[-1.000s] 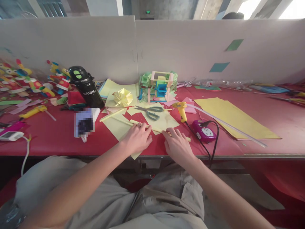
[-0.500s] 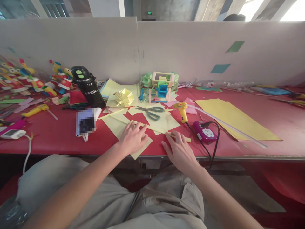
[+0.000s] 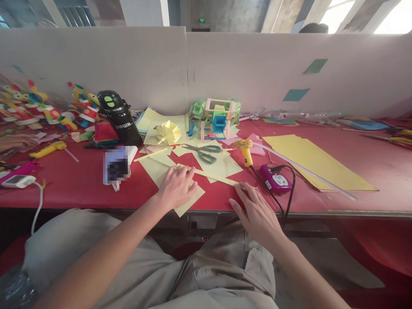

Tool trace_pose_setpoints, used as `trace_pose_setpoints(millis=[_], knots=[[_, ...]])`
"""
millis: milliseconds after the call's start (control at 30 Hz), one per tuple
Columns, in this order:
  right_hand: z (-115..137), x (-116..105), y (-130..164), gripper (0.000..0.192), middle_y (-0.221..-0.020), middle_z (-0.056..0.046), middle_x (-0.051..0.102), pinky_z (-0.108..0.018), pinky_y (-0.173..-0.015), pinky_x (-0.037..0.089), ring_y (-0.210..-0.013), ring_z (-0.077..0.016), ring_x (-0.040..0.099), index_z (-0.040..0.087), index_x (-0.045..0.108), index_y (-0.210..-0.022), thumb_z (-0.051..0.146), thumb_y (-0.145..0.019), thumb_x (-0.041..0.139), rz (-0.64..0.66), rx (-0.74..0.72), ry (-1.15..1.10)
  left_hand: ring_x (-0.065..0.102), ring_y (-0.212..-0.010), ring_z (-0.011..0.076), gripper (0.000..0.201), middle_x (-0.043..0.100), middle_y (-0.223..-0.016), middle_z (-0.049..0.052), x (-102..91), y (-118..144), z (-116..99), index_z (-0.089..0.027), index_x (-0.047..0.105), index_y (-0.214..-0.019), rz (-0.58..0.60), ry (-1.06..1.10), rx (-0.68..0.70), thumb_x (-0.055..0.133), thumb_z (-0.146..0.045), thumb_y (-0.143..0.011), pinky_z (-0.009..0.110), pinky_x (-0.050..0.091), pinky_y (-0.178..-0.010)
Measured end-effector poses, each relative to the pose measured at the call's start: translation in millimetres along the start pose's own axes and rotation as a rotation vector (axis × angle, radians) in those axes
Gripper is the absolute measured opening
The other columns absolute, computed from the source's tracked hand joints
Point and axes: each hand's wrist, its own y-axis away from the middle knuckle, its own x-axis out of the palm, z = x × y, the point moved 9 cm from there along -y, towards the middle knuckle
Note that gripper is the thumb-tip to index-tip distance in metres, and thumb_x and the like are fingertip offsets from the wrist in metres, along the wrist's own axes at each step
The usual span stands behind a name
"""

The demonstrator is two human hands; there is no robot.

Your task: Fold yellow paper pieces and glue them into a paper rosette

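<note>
A narrow pale-yellow folded paper strip lies slantwise across loose paper and the red tabletop. My left hand rests over its left part, fingers laid flat on it and pressing down. At the strip's right end is my right hand, fingertips on the paper and thumb spread away. Neither hand wraps round anything. Under my left hand is a pale-yellow sheet. Just beyond the strip lie scissors with dark green handles, and a second thin yellow strip sits to the left.
A yellow glue gun and purple power socket stand right, near yellow sheets. Behind are a yellow paper ball and a paper lantern frame. Left are a black bottle, a phone and another person's hand.
My right hand has slid right and slightly toward me along the strip, uncovering more of it. My left hand has stayed nearly still. Another person's hand has appeared at the far left.
</note>
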Motion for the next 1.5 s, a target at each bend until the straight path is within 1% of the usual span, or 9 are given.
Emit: trace_pose_setpoints(millis=[200,400,500,600,733,900,1100,1400,1500], knots=[[-2,3,10,0.059,-0.149,-0.016,0.052,-0.053,-0.117,0.035,-0.142,-0.0317,0.044,0.012,0.044,-0.148,0.049,-0.102,0.034,-0.032,-0.028,0.054,0.05,-0.132,0.0331,0.05,0.057,-0.137,0.015,5.0,7,-1,-0.025,0.05,-0.145,-0.008,0.0,0.021,0.041,-0.036,-0.098,0.055,0.033,-0.114],[7,-10,-1,0.05,-0.135,-0.014,0.064,-0.058,-0.115,0.032,-0.131,-0.0333,0.054,0.015,0.06,-0.13,0.048,-0.103,0.034,-0.05,-0.03,0.132,0.049,-0.134,0.0328,0.049,0.057,-0.137,0.016,4.5,6,-4,-0.023,0.053,-0.144,0.007,0.009,0.026,0.042,-0.037,-0.097,0.054,0.031,-0.116],[12,-14,-15,0.049,-0.125,-0.017,0.065,-0.046,-0.096,0.049,-0.118,-0.0317,0.058,0.013,0.065,-0.116,0.05,-0.101,0.038,-0.017,0.008,0.111,0.055,-0.127,0.0318,0.049,0.059,-0.131,0.017,2.2,2,-5,-0.022,0.055,-0.142,0.026,0.011,0.036,0.041,-0.037,-0.098,0.053,0.034,-0.114],[19,-13,-29,0.049,-0.124,-0.019,0.062,-0.039,-0.075,0.053,-0.111,-0.0316,0.059,0.014,0.064,-0.116,0.053,-0.1,0.037,0.023,0.055,0.099,0.057,-0.124,0.032,0.049,0.059,-0.127,0.017,1.2,1,-7,-0.021,0.056,-0.141,0.033,0.003,0.054,0.04,-0.038,-0.098,0.052,0.034,-0.114],[42,-4,-43,0.05,-0.135,-0.018,0.059,-0.043,-0.092,0.051,-0.119,-0.0306,0.058,0.014,0.057,-0.13,0.049,-0.102,0.036,0.051,-0.027,0.02,0.055,-0.124,0.0331,0.05,0.058,-0.128,0.019,1.3,2,-7,-0.02,0.054,-0.142,0.011,-0.014,0.069,0.039,-0.038,-0.099,0.053,0.036,-0.112],[64,14,-48,0.051,-0.152,-0.016,0.047,-0.046,-0.116,0.037,-0.142,-0.0277,0.043,0.011,0.046,-0.145,0.038,-0.104,0.034,0.102,-0.169,-0.081,0.052,-0.128,0.0332,0.052,0.057,-0.131,0.017,2.5,4,-8,-0.026,0.046,-0.149,0.005,-0.001,0.069,0.041,-0.037,-0.098,0.054,0.037,-0.111],[57,20,-51,0.052,-0.146,-0.014,0.054,-0.046,-0.117,0.038,-0.141,-0.0255,0.045,0.011,0.046,-0.146,0.038,-0.105,0.031,0.142,-0.145,-0.139,0.05,-0.131,0.0336,0.049,0.056,-0.135,0.016,3.0,2,-9,-0.027,0.051,-0.145,0.062,0.026,0.013,0.041,-0.038,-0.098,0.055,0.034,-0.113],[53,25,-47,0.055,-0.152,-0.012,0.047,-0.048,-0.122,0.031,-0.146,-0.0251,0.037,0.011,0.041,-0.151,0.039,-0.104,0.033,0.165,-0.153,-0.211,0.045,-0.139,0.0331,0.051,0.049,-0.148,0.018,6.0,0,-21,-0.016,0.049,-0.144,0.089,0.11,0.043,0.04,-0.037,-0.099,0.055,0.03,-0.118],[51,26,-48,0.055,-0.152,-0.01,0.047,-0.047,-0.122,0.03,-0.146,-0.0245,0.037,0.013,0.039,-0.152,0.04,-0.104,0.033,0.166,-0.15,-0.248,0.044,-0.14,0.034,0.053,0.048,-0.149,0.018,6.5,0,-21,-0.02,0.045,-0.148,0.083,0.09,0.061,0.04,-0.038,-0.099,0.056,0.032,-0.116]])
